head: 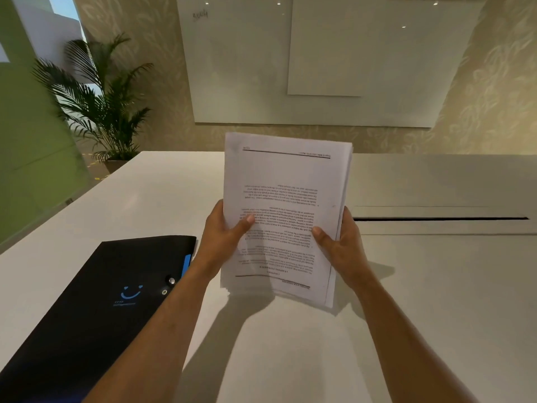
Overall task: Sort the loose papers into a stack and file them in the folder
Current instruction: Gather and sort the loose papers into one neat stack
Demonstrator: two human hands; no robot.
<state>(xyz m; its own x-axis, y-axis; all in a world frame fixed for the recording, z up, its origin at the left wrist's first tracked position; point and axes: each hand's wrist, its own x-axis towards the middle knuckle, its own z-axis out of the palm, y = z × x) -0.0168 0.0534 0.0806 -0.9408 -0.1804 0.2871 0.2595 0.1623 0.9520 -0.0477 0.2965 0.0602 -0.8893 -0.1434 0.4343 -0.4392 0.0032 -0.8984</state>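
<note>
Two bare forearms enter from the bottom of the frame and converge on the centre. At lower left, nearest the camera, a black folder (96, 309) lies flat and closed on the white desk (436, 301). It carries a blue smile mark on its cover, a metal snap near its right edge and a blue tab at its upper right corner. The left forearm crosses over the folder's right edge and hides part of it.

At centre frame the left hand (223, 237) and the right hand (343, 245) hold a stack of papers (284, 205) between them. Each grip is clenched on the stack: the left thumb lies across the front sheet near its left edge, the right thumb near its right edge, and the remaining fingers are hidden behind the sheets. Both hands take the stack at about mid-height, so more than half of it rises above the grip. The stack stands roughly upright with its lower edge at or just above the desk; contact cannot be confirmed. The printed text reads upside down from this view. The sheet edges at the lower left and down the right side are slightly stepped, not flush.

Right of the stack, a long dark slot (441, 219) runs across the desk surface.

Beyond the desk, at upper left, a potted palm (98, 106) stands on the floor beside a green panel (26, 126). On the patterned far wall hang white boards (319, 59).
</note>
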